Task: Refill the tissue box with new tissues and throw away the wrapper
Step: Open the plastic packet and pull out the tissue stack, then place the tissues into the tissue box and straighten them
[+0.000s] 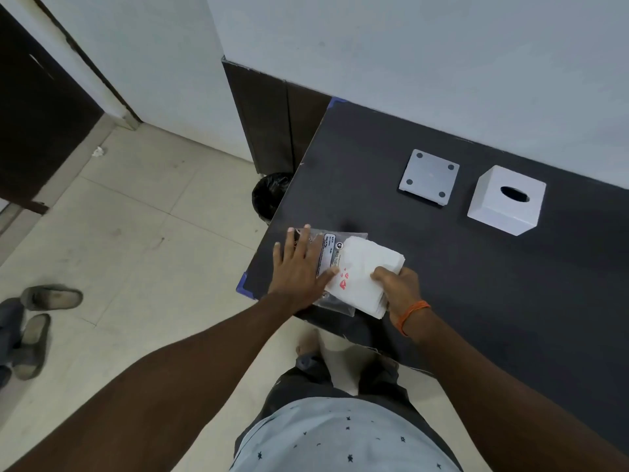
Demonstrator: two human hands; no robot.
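A stack of white tissues (366, 267) lies half inside a clear plastic wrapper (323, 247) at the near left corner of the dark table (476, 284). My left hand (299, 267) presses flat on the wrapper with straight fingers. My right hand (398, 287) grips the near right edge of the tissue stack. Farther back on the table, the white tissue box cover (507, 201) stands with its oval slot facing up. Its flat grey base plate (429, 177) lies to the left of it, apart.
A bin lined with a black bag (270, 195) stands on the tiled floor beside the table's left edge. A pair of sandals (41, 321) lies on the floor at the far left. A white wall runs behind the table.
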